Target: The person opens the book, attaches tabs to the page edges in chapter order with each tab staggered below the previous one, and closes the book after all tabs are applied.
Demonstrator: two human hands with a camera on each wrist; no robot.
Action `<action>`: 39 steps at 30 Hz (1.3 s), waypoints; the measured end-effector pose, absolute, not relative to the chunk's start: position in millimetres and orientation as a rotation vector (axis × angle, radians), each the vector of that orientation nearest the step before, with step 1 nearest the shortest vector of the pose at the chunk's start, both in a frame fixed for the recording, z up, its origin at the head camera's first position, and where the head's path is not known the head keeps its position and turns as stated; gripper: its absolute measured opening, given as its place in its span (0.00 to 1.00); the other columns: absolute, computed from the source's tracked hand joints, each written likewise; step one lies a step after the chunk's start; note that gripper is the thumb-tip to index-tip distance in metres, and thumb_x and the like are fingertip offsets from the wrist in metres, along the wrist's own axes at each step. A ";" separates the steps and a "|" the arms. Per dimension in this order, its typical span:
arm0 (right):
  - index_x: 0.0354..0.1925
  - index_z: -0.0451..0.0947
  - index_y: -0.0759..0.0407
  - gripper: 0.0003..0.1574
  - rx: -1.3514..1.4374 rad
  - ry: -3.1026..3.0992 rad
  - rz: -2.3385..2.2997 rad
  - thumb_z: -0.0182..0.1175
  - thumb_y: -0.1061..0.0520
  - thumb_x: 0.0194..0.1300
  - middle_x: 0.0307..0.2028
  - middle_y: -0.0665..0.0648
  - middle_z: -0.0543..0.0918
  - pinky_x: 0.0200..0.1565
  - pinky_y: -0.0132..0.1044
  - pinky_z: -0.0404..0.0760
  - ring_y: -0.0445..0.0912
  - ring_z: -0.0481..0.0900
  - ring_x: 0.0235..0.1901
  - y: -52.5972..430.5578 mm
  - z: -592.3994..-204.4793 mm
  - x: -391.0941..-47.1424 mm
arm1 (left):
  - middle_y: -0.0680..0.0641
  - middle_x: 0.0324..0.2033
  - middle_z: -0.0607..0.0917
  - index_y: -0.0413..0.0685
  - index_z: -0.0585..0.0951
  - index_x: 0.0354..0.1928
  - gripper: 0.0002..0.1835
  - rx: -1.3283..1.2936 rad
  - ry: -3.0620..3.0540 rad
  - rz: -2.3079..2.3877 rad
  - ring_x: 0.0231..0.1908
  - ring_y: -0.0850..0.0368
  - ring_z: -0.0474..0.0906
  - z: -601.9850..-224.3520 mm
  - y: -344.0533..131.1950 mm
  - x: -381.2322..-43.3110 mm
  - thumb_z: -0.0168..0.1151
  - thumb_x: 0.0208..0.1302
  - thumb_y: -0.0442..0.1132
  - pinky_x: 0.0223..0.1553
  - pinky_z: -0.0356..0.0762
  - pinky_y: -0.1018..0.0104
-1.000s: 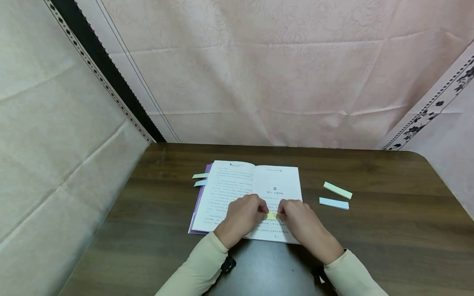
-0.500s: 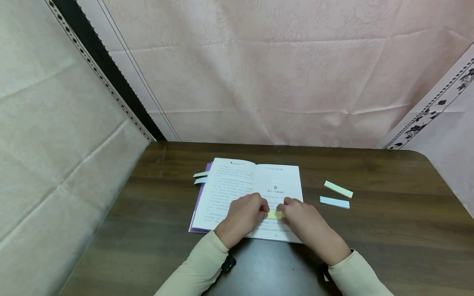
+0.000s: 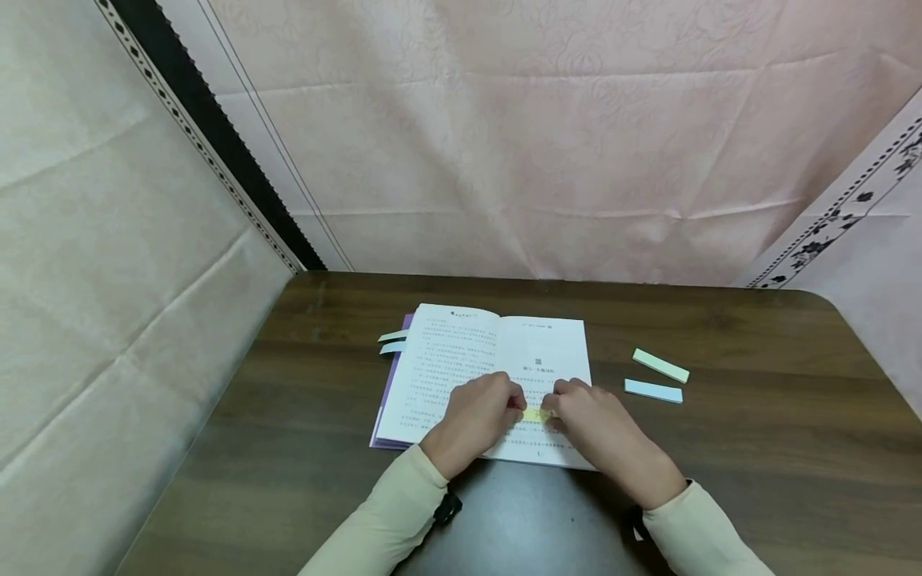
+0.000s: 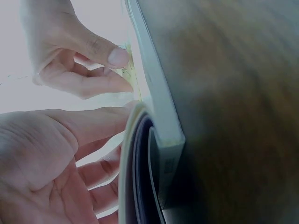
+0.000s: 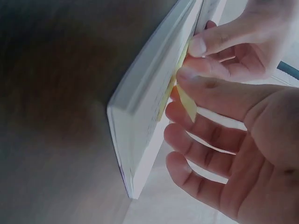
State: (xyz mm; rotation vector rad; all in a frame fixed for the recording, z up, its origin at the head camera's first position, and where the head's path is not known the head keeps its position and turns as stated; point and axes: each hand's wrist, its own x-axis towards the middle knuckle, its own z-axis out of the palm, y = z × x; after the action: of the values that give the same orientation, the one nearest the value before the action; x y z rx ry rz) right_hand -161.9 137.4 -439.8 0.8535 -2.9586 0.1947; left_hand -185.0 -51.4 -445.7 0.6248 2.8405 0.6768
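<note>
An open book [image 3: 454, 344] with a purple cover lies on the table. Across its right page runs a yellow sticky tab [image 3: 533, 414]. My left hand [image 3: 475, 416] pinches the tab's left end close against the paper, its fingertips partly hidden. At the other end, my right hand [image 3: 594, 428] pinches a lifted yellow piece [image 5: 188, 103] between thumb and index finger, seen in the right wrist view. More yellow lies flat along the page beneath. The right hand's remaining fingers are loosely curled off the page.
A green sticky tab [image 3: 660, 366] and a blue sticky tab [image 3: 652, 391] lie on the wooden table [image 3: 756, 416] right of the book. Green [image 3: 393, 336] and blue tabs [image 3: 393, 347] stick out of the book's left edge. Pale cloth [image 3: 504, 160] hangs behind.
My right hand has shifted slightly right, and more of the yellow tab shows between the hands. The left hand has stayed at its end of the tab.
</note>
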 end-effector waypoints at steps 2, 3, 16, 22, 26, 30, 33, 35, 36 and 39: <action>0.37 0.88 0.59 0.11 0.810 -2.972 0.203 0.81 0.62 0.56 0.32 0.53 0.82 0.27 0.39 0.78 0.47 0.79 0.30 134.9 -440.1 -160.4 | 0.58 0.31 0.85 0.53 0.90 0.33 0.04 0.624 2.843 0.678 0.30 0.64 0.76 -445.9 -51.2 -184.9 0.76 0.66 0.37 0.29 0.74 0.67; 0.37 0.87 0.59 0.12 0.784 -2.983 0.219 0.81 0.62 0.55 0.31 0.53 0.81 0.26 0.39 0.78 0.47 0.79 0.29 133.4 -440.3 -159.8 | 0.58 0.31 0.85 0.53 0.90 0.33 0.03 0.623 2.844 0.676 0.30 0.65 0.76 -445.9 -51.2 -184.8 0.76 0.66 0.37 0.29 0.74 0.67; 0.27 0.81 0.56 0.12 0.341 -3.235 0.982 0.73 0.63 0.66 0.26 0.50 0.82 0.26 0.36 0.69 0.45 0.72 0.24 120.2 -445.6 -173.9 | 0.57 0.33 0.87 0.52 0.91 0.35 0.02 0.638 2.829 0.673 0.32 0.65 0.78 -445.6 -51.5 -187.0 0.74 0.67 0.37 0.30 0.76 0.68; 0.31 0.85 0.56 0.07 0.328 -3.250 1.004 0.73 0.61 0.66 0.31 0.52 0.86 0.28 0.37 0.70 0.46 0.74 0.28 119.8 -447.3 -176.8 | 0.55 0.36 0.85 0.50 0.90 0.42 0.07 0.685 2.793 0.592 0.34 0.64 0.78 -444.4 -53.2 -188.0 0.78 0.64 0.40 0.34 0.78 0.67; 0.30 0.84 0.55 0.09 0.348 -3.252 1.015 0.71 0.63 0.68 0.26 0.49 0.82 0.29 0.37 0.70 0.46 0.73 0.27 121.0 -444.6 -176.8 | 0.54 0.40 0.84 0.51 0.89 0.48 0.12 0.754 2.782 0.568 0.37 0.63 0.77 -444.2 -54.4 -189.4 0.79 0.63 0.41 0.36 0.78 0.69; 0.28 0.81 0.53 0.13 0.351 -3.261 1.085 0.68 0.62 0.72 0.24 0.49 0.77 0.29 0.37 0.69 0.45 0.70 0.26 126.1 -439.4 -175.9 | 0.55 0.42 0.86 0.51 0.90 0.50 0.12 0.864 2.777 0.532 0.38 0.65 0.78 -445.3 -54.5 -190.9 0.77 0.66 0.41 0.37 0.78 0.70; 0.28 0.79 0.53 0.14 0.368 -3.257 1.154 0.66 0.61 0.73 0.23 0.49 0.75 0.29 0.37 0.68 0.44 0.69 0.25 130.3 -436.5 -175.4 | 0.56 0.41 0.86 0.51 0.89 0.48 0.09 0.973 2.790 0.483 0.35 0.66 0.78 -445.5 -54.0 -191.4 0.74 0.68 0.41 0.35 0.78 0.71; 0.28 0.79 0.53 0.14 0.382 -3.251 1.186 0.67 0.61 0.73 0.23 0.49 0.76 0.29 0.38 0.68 0.45 0.69 0.25 131.9 -436.3 -175.6 | 0.56 0.39 0.86 0.51 0.89 0.47 0.07 1.036 2.806 0.453 0.33 0.66 0.77 -445.9 -53.5 -191.4 0.73 0.70 0.41 0.34 0.77 0.71; 0.28 0.79 0.53 0.14 0.389 -3.247 1.198 0.67 0.61 0.73 0.24 0.49 0.76 0.30 0.38 0.68 0.45 0.69 0.26 132.3 -436.8 -176.0 | 0.56 0.39 0.86 0.51 0.89 0.46 0.07 1.052 2.816 0.444 0.32 0.67 0.76 -445.9 -53.2 -191.3 0.72 0.70 0.42 0.33 0.77 0.72; 0.29 0.81 0.53 0.12 0.377 -3.243 1.205 0.68 0.61 0.72 0.27 0.48 0.81 0.32 0.38 0.69 0.45 0.72 0.28 130.7 -438.8 -177.5 | 0.56 0.36 0.86 0.51 0.90 0.44 0.06 1.071 2.844 0.410 0.29 0.66 0.75 -446.2 -53.1 -191.1 0.71 0.71 0.44 0.29 0.74 0.72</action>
State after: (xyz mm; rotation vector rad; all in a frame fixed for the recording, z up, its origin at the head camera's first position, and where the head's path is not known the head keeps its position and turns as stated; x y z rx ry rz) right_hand -177.5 130.7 -438.8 0.3773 -3.2431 1.2046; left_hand -191.1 -53.1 -446.2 1.0712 2.8436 0.4096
